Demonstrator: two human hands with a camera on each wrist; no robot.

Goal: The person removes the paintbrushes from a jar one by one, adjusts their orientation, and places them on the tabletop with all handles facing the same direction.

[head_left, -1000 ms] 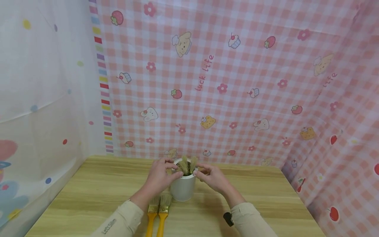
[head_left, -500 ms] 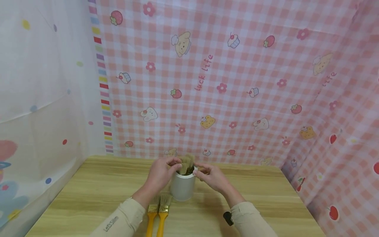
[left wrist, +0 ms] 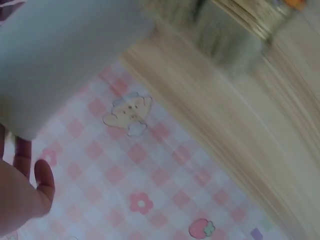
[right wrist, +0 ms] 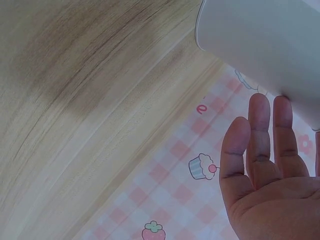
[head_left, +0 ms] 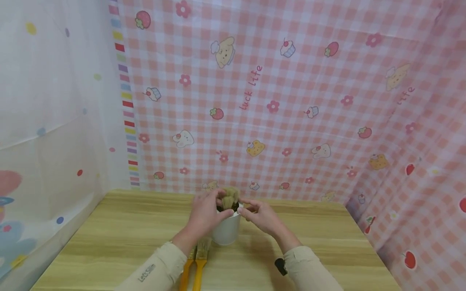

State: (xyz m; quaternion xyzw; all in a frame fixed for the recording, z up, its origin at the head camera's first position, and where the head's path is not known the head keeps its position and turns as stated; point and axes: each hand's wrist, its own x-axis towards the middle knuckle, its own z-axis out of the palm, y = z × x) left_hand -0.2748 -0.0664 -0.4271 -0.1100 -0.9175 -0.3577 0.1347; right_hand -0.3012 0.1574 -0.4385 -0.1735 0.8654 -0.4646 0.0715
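A white cylindrical cup [head_left: 225, 232] stands upright on the table, with tan bristly tufts [head_left: 230, 199] rising above its rim and a dark area at their base. My left hand [head_left: 205, 214] reaches over the cup's left side, thumb across the front rim, fingers spread about the tufts. On the opposite side, my right hand [head_left: 260, 216] pinches the rim between thumb and forefinger. In the right wrist view, its other fingers [right wrist: 258, 127] lie nearly straight against the cup wall [right wrist: 260, 45]. The left wrist view catches the left hand's outer fingers [left wrist: 45, 180], loosely bent beside the cup.
Two yellow-handled paintbrushes [head_left: 201, 254] lie side by side in front of the cup, bristles toward it; the left one is partly covered by my left forearm. A wooden table [head_left: 309, 238] ends at a pink checked cloth [head_left: 291, 133] behind. White cloth [head_left: 54, 121] hangs at left.
My left hand moves right and forward, its fingers spreading from a close pinch near the tufts. The tufts have shifted closer together. My right hand stays at the rim.
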